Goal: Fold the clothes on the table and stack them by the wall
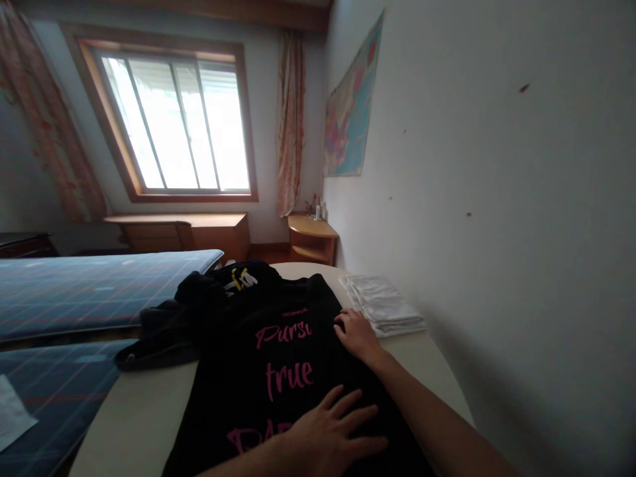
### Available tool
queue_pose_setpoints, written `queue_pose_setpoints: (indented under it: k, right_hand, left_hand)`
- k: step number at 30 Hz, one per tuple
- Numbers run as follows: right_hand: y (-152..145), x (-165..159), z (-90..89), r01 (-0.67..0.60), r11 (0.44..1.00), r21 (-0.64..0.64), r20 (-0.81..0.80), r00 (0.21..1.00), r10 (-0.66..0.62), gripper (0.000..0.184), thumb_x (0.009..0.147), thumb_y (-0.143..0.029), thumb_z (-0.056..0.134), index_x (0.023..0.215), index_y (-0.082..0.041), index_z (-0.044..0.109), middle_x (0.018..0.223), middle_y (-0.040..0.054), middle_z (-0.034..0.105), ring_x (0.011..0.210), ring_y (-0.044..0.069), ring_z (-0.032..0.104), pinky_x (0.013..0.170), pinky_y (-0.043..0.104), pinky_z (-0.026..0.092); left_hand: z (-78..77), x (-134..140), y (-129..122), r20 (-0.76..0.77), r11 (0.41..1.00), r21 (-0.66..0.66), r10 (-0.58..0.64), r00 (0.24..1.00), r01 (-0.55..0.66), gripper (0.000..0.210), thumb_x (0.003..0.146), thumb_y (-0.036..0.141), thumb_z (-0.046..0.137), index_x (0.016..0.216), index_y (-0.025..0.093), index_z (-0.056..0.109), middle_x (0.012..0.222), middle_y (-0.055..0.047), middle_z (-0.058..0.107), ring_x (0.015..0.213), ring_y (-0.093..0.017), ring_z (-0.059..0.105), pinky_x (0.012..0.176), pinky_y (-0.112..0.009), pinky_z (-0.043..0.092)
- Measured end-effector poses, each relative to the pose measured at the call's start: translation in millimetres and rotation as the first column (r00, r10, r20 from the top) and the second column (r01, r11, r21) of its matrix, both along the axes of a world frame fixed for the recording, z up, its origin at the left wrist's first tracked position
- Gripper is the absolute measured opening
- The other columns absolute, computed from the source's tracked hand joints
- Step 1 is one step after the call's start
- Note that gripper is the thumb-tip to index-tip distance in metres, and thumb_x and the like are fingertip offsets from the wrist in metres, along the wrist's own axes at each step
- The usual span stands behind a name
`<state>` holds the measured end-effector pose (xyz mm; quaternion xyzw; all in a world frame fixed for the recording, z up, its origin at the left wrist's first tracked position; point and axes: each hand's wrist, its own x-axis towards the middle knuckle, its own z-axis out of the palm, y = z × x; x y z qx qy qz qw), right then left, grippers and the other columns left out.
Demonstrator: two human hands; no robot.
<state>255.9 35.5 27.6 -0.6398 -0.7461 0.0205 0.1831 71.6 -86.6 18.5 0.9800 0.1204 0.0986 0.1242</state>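
Lying palm down over the near part of a black shirt, a person's left hand shows fingers fanned wide, with no object visible in its grasp. Farther out, the right hand meets the shirt's right edge, fingers slightly bent; whether they pinch the fabric, one cannot tell. The shirt runs beneath and between the two hands, stretching away from the wearer, its pink lettering reading "true" on one line and the lowest word partly covered by the left hand. Both shirt and hands are over a pale, round-edged table. Just beyond the right hand sits a folded white cloth, near the wall. At the shirt's far left, a dark garment with yellow and white print lies rumpled, against the shirt. Left of the table stretch blue plaid pads; farther back stand a desk below a window and a corner stand near a wall map.
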Motion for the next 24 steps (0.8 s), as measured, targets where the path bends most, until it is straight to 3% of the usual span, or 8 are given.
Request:
queue_pose_setpoints:
  k: [5,11,13,15,18,20,24]
  right_hand:
    - [33.6,-31.4,6.8,-0.040,0.999,-0.030,0.007,0.999,0.041,0.033,0.093,-0.033,0.055,0.120,-0.018,0.067,0.119,0.0106,0.068,0.114,0.026,0.056,0.100,0.037,0.040]
    - [84.0,-62.6,5.4,-0.044,0.998,-0.051,0.017,0.999,0.045,0.057,0.093,-0.040,0.057,0.146,-0.023,0.047,0.149,0.0139,0.048,0.133,0.030,0.045,0.104,0.041,0.038]
    - [98.8,-69.4,5.3,-0.027,0.997,-0.066,0.021,0.999,0.029,0.062,0.092,-0.042,0.058,0.148,-0.021,0.043,0.151,0.0152,0.044,0.135,0.031,0.042,0.104,0.041,0.038]
    - [111.4,-74.6,5.4,0.002,0.997,-0.077,0.021,1.000,-0.001,0.066,0.092,-0.042,0.059,0.150,-0.017,0.040,0.149,0.0165,0.046,0.133,0.031,0.045,0.103,0.040,0.040]
    - [125.2,-80.5,5.3,0.086,0.993,-0.076,0.014,0.996,-0.085,0.060,0.092,-0.038,0.059,0.145,-0.013,0.044,0.138,0.0192,0.055,0.123,0.031,0.053,0.096,0.038,0.044]
    - [131.3,-83.7,4.8,0.152,0.987,-0.060,0.004,0.988,-0.152,0.050,0.092,-0.034,0.059,0.135,-0.011,0.051,0.130,0.0204,0.059,0.118,0.032,0.055,0.092,0.039,0.045]
    - [140.4,-86.4,3.7,0.236,0.971,-0.027,-0.040,0.971,-0.237,0.034,0.094,-0.028,0.053,0.122,-0.011,0.058,0.120,0.0201,0.062,0.115,0.032,0.055,0.088,0.039,0.045]
  left_hand:
    - [-22.5,3.0,14.1,0.063,0.994,0.113,-0.005,0.998,-0.002,0.038,0.107,0.038,0.036,0.143,0.033,0.049,0.155,0.000,0.042,0.144,-0.028,0.036,0.115,-0.049,0.035]
    - [-29.3,-0.4,31.1,0.159,0.992,0.123,-0.050,0.986,0.031,0.032,0.104,0.043,0.043,0.124,0.027,0.062,0.136,0.002,0.063,0.134,-0.014,0.049,0.113,-0.024,0.036]
    - [-29.7,-4.0,34.7,0.157,0.991,0.124,0.028,0.987,-0.048,0.031,0.103,0.046,0.044,0.120,0.028,0.064,0.133,0.002,0.064,0.133,-0.017,0.051,0.113,-0.028,0.038]
    - [-30.8,-8.9,37.1,0.148,0.970,0.107,0.201,0.968,-0.217,0.033,0.099,0.049,0.051,0.122,0.029,0.063,0.141,-0.001,0.059,0.137,-0.026,0.046,0.114,-0.041,0.039]
    - [-35.5,-16.6,39.7,0.127,0.885,0.050,0.455,0.882,-0.464,0.056,0.089,0.047,0.063,0.140,0.026,0.052,0.159,-0.009,0.034,0.145,-0.038,0.030,0.114,-0.058,0.034]
    - [-40.8,-19.6,41.5,0.098,0.847,0.015,0.528,0.844,-0.532,0.071,0.084,0.042,0.067,0.148,0.023,0.042,0.163,-0.012,0.023,0.147,-0.040,0.024,0.115,-0.059,0.033]
    - [-52.6,-19.6,44.9,0.025,0.834,-0.014,0.552,0.833,-0.552,0.079,0.081,0.035,0.068,0.152,0.022,0.036,0.163,-0.013,0.022,0.147,-0.039,0.024,0.115,-0.059,0.032]
